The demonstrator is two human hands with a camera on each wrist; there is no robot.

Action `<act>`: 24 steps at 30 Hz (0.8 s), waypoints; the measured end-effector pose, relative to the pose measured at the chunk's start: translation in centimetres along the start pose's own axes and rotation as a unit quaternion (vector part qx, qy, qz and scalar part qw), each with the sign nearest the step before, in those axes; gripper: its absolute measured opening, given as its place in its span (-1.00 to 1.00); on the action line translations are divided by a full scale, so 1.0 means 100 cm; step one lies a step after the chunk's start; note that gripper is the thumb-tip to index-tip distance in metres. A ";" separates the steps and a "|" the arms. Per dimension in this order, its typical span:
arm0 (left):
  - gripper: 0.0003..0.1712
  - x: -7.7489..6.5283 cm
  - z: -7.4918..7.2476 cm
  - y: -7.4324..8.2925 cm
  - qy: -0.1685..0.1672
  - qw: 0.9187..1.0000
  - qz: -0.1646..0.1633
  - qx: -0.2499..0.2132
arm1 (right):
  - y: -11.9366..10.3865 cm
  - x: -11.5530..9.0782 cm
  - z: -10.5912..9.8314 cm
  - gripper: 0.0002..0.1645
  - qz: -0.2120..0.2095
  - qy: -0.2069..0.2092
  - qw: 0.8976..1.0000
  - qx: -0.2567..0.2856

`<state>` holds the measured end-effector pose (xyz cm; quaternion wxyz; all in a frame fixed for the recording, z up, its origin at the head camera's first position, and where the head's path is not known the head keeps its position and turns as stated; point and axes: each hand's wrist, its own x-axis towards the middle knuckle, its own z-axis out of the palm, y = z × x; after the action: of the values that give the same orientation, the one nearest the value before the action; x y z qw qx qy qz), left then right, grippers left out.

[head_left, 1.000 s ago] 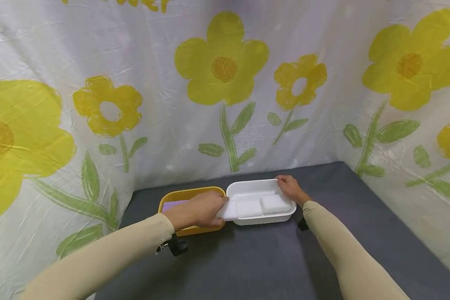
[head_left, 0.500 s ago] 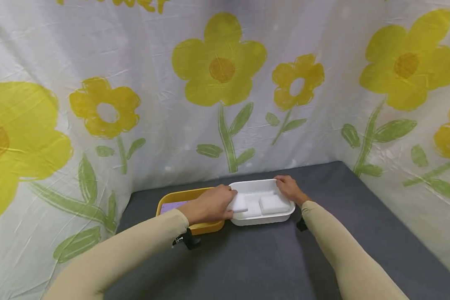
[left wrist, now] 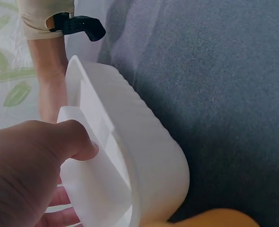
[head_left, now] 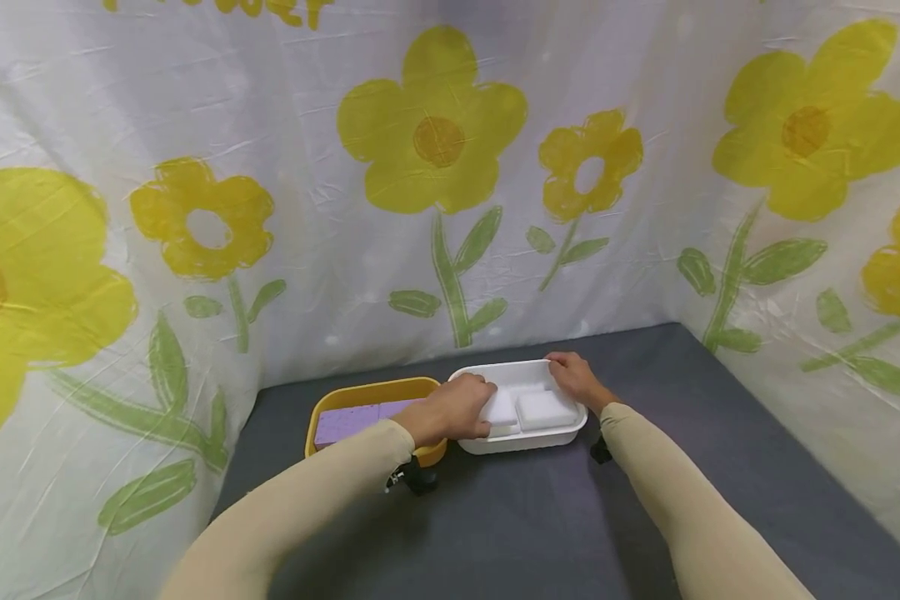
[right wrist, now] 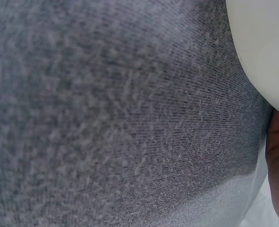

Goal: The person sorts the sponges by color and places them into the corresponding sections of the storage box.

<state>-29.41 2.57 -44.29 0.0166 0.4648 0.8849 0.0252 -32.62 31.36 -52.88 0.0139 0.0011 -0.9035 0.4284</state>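
Observation:
My left hand (head_left: pixel 457 408) reaches over the left end of a white plastic basin (head_left: pixel 521 445) and pinches a white sponge block (left wrist: pixel 95 187). In the left wrist view the thumb lies on one face of it and fingers show behind its far side. The held block is inside the basin's rim, beside another white block (head_left: pixel 547 409). My right hand (head_left: pixel 573 379) grips the basin's far right rim. Only part of that hand shows in the right wrist view, close under the basin's curved wall (right wrist: pixel 267 52).
Touching the white basin on the left stands a yellow basin (head_left: pixel 375 387) with purple sponge blocks (head_left: pixel 345 423) in it, partly hidden by my left arm. Both rest on a dark grey cloth-covered table (head_left: pixel 517 525). A flower-printed curtain (head_left: pixel 330 317) rises behind and along the sides.
My left hand has moved right from over the yellow basin, carrying the white sponge block into the white basin. More of the purple blocks shows. The right hand stays at the rim.

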 end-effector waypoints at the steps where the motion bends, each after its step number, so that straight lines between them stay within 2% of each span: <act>1: -0.52 0.002 0.003 0.000 0.000 1.000 0.000 0.002 | 0.000 0.000 0.000 -0.48 -0.002 -0.002 1.000 0.002; 9: -0.54 0.007 0.017 -0.002 -0.011 1.000 -0.017 0.017 | -0.001 -0.001 -0.001 -0.46 -0.010 0.000 1.000 -0.010; 20: -0.56 0.016 0.024 -0.005 -0.019 0.999 -0.033 0.005 | -0.002 0.000 -0.003 -0.49 -0.001 0.009 1.000 -0.012; 21: -0.55 0.022 0.038 -0.014 -0.010 1.000 -0.027 0.008 | -0.002 0.001 -0.003 -0.50 -0.001 0.009 1.000 -0.014; 23: -0.55 0.029 0.046 -0.020 -0.011 1.000 -0.026 0.001 | -0.001 0.001 -0.002 -0.51 -0.002 0.011 1.000 -0.016; 24: -0.53 0.034 0.057 -0.027 -0.005 1.000 -0.021 0.002 | -0.001 0.001 -0.002 -0.51 -0.002 0.011 1.000 -0.016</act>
<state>-33.23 3.97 -50.15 0.0208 0.4461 0.8945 0.0206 -32.72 31.45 -52.63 0.0252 -0.0018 -0.9102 0.4134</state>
